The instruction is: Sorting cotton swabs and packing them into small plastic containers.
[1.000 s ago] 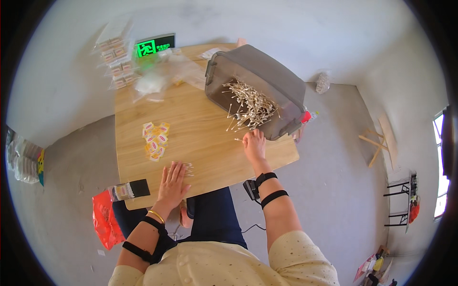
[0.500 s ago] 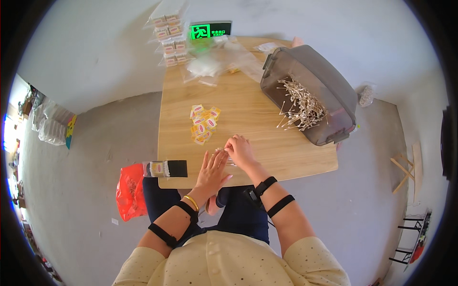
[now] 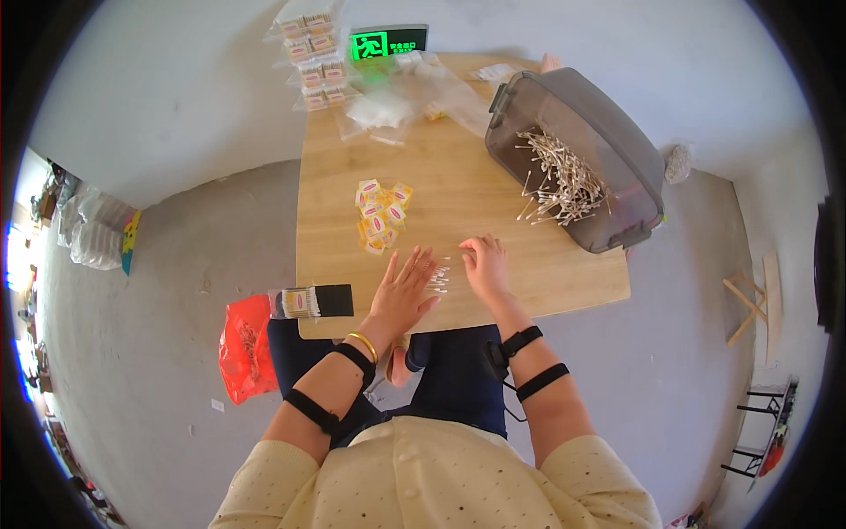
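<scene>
My left hand (image 3: 403,289) lies flat near the table's front edge, fingers stretched out, beside a small row of cotton swabs (image 3: 439,280). Part of that row is hidden under its fingers. To the right of the swabs is my right hand (image 3: 487,271), its fingers bent and drawn together at the tips. Whatever those fingertips hold, if anything, is too small to make out. Beyond my left hand lies a loose pile of small yellow-and-white cards (image 3: 382,217). A clear packet of swabs with a card (image 3: 300,302) rests on a black block (image 3: 335,301) at the table's left edge.
A grey plastic bin (image 3: 608,115) lies tipped on its side at the right, with many loose cotton swabs (image 3: 568,181) inside. Stacked swab packets (image 3: 315,75) and clear bags (image 3: 379,110) occupy the back left. A red plastic bag (image 3: 247,348) hangs at the left.
My right hand has moved right, away from my left fingers. My left hand has shifted slightly right, and more of the cotton swab row now shows between the hands. The whole view has shifted a little.
</scene>
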{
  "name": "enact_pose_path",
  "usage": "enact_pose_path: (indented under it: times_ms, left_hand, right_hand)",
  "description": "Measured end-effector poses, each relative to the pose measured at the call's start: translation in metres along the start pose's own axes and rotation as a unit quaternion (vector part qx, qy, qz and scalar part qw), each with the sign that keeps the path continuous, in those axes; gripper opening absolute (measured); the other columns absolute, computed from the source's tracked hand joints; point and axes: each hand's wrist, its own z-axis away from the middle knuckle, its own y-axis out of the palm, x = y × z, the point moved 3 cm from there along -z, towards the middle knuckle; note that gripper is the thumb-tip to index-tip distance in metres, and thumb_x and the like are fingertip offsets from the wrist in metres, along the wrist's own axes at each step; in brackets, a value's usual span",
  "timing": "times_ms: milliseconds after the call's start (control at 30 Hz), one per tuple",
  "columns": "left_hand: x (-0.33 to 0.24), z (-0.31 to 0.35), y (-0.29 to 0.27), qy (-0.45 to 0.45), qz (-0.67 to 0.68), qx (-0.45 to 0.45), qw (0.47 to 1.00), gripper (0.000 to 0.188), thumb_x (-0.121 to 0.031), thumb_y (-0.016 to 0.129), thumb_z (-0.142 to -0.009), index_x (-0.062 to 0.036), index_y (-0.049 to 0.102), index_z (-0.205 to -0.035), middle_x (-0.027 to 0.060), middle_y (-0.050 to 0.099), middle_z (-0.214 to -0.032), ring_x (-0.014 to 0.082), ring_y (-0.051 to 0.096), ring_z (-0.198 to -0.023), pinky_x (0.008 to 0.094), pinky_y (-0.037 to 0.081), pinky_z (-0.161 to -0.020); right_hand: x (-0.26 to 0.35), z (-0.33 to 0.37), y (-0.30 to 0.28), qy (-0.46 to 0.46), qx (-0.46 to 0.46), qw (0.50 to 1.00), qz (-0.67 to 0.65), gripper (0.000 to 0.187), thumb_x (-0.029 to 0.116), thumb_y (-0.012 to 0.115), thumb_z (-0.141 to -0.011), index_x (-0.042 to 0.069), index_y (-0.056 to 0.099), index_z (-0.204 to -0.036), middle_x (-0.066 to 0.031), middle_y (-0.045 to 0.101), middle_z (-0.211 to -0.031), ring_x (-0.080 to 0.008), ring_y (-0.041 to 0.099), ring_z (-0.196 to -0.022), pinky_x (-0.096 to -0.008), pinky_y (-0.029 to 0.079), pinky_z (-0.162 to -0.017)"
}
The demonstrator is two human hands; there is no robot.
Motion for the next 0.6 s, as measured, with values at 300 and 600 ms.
enact_pose_path:
  times_ms: [300, 600]
  left_hand:
    - [-0.009, -0.010, 0.007, -0.055, 0.029, 0.040, 0.997, 0.084, -0.058, 0.042, -0.102, -0.0031, 0.022, -0.162, 0.0108, 0.024, -0.169, 0.0253, 0.015, -0.158, 0.0521, 0.004, -0.128]
    - [0.020, 0.028, 0.020, -0.146, 0.060, -0.025, 0.987, 0.091, -0.062, 0.041, -0.101, 0.0041, 0.022, -0.160, 0.0181, 0.023, -0.168, 0.0286, 0.012, -0.159, 0.0524, 0.004, -0.128]
  right_hand:
    - [0.016, 0.051, -0.014, -0.049, 0.005, 0.999, -0.014, 0.059, 0.025, 0.072, -0.090, 0.004, 0.051, -0.141, -0.0179, 0.053, -0.142, -0.0395, 0.049, -0.131, -0.0506, 0.040, -0.110]
    - [0.038, 0.060, 0.014, -0.103, 0.111, 0.983, 0.102, 0.096, 0.050, 0.064, -0.094, -0.004, 0.020, -0.159, -0.0262, 0.021, -0.166, -0.0383, 0.017, -0.156, -0.0509, 0.014, -0.128]
